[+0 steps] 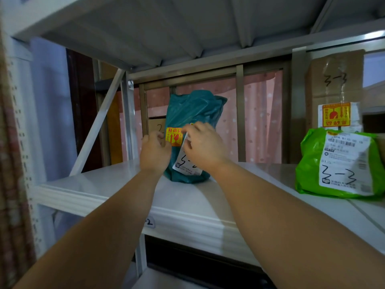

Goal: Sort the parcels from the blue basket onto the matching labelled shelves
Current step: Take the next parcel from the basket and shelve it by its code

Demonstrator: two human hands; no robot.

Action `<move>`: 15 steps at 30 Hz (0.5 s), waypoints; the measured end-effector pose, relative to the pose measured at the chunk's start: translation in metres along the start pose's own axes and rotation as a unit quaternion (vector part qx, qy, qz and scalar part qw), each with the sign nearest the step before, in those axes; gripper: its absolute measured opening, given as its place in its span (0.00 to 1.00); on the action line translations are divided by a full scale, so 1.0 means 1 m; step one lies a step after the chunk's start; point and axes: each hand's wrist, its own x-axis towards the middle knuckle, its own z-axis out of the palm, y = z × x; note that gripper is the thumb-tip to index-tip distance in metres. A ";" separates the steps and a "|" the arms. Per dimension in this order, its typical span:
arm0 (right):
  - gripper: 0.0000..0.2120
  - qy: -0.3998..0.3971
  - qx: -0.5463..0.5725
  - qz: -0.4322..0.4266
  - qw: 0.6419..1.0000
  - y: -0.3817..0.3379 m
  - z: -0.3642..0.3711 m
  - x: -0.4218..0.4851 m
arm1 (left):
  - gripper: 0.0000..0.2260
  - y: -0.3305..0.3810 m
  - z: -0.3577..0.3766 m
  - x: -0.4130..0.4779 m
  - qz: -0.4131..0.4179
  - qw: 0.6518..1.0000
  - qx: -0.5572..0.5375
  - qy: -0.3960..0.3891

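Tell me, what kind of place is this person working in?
Most likely a small parcel pickup or sorting room. White metal shelving holds courier bags, a teal parcel and a green parcel, with shipping labels and handwritten codes like "3-3". A cardboard box carries the same code.

Dim, cool indoor light. Daylight comes through the pink curtain point(260, 122) behind the rack, backlighting the shelf point(104, 184), which shows soft glare on top. Heavy motion blur at left edge, wide-angle bending of uprights. Centre reasonably sharp, slightly soft.
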 end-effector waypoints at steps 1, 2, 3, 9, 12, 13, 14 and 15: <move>0.13 -0.024 -0.011 -0.022 0.999 -0.005 0.001 0.000 | 0.12 0.002 -0.001 -0.001 0.007 1.000 0.010 -0.001; 0.12 -0.050 -0.020 -0.039 0.998 -0.011 0.003 0.000 | 0.12 0.004 -0.002 -0.001 0.006 1.000 0.019 -0.001; 0.11 -0.087 -0.023 -0.049 0.995 -0.015 0.005 0.000 | 0.13 0.007 -0.005 -0.002 -0.001 0.999 0.033 -0.005; 0.13 -0.283 -0.015 -0.074 0.956 -0.038 0.010 0.019 | 0.14 -0.001 -0.049 -0.007 0.022 0.968 0.232 -0.087; 0.12 -0.305 0.011 -0.102 0.947 -0.077 0.017 0.032 | 0.09 -0.020 -0.094 0.002 0.027 0.913 0.370 -0.171; 0.12 -0.304 0.027 -0.110 0.946 -0.093 0.019 0.036 | 0.10 -0.027 -0.110 0.005 0.016 0.894 0.404 -0.192; 0.13 -0.305 0.046 -0.116 0.944 -0.111 0.021 0.038 | 0.12 -0.033 -0.126 0.008 0.010 0.883 0.426 -0.196; 0.14 -0.308 0.064 -0.122 0.941 -0.129 0.025 0.039 | 0.14 -0.038 -0.144 0.009 0.008 0.877 0.441 -0.190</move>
